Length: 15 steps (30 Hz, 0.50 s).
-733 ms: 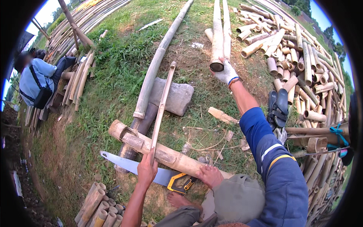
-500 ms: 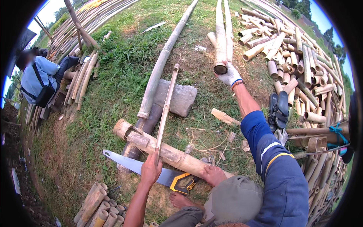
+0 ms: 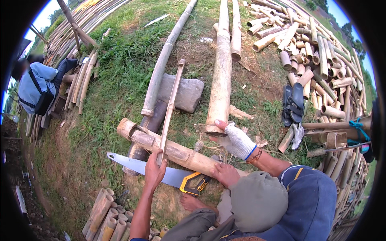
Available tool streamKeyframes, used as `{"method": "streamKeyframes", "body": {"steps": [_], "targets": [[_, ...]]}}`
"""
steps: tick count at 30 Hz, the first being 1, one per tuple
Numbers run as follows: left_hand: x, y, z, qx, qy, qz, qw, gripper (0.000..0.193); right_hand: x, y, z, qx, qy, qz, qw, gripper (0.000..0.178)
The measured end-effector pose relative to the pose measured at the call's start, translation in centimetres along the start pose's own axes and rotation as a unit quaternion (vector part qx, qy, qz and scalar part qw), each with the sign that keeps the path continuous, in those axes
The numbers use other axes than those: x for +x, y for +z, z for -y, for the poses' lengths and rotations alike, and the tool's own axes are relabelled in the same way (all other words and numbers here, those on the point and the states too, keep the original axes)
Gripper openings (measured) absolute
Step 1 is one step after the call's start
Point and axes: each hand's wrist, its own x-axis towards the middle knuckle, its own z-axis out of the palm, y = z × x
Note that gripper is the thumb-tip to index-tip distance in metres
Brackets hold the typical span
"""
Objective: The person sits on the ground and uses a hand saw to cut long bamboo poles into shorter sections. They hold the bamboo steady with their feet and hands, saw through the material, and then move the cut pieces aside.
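Observation:
My bare left hand (image 3: 154,168) is closed around the lower end of a narrow split bamboo strip (image 3: 172,105), which slants up and away. With a white fingerless glove on it, my right hand (image 3: 237,140) grips the near cut end of a long bamboo pole (image 3: 220,80), thumb over the rim. Crosswise below lies a notched bamboo piece (image 3: 183,154), with a bare foot (image 3: 226,174) pressing on its right part. A handsaw (image 3: 171,176) with a yellow and black handle rests on the ground just below that piece.
Another pole (image 3: 165,64) lies at left by a flat stone (image 3: 187,94) and a dark log (image 3: 136,156). Cut bamboo is heaped at right (image 3: 317,48), near black sandals (image 3: 295,103). Short bamboo pieces (image 3: 106,213) stand lower left. A person (image 3: 36,86) sits far left.
My right hand has drawn the bamboo pole toward me; its cut end is now close to the notched piece. The left hand still holds the strip, and the view has shifted slightly.

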Motion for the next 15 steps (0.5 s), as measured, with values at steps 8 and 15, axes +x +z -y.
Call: {"method": "streamKeyframes", "body": {"steps": [8,15], "targets": [[0.9,-2.6,-2.6,-0.211,-0.121,0.027,0.97,0.046,-1.8,-1.4,-2.3,-0.159,0.114,0.052,0.979,0.065],[-1.5,-2.9,-6.2,-0.373,-0.202,0.06,0.904,0.058,2.5,-8.1,1.7,-0.143,0.089,0.068,0.983,0.084]]}}
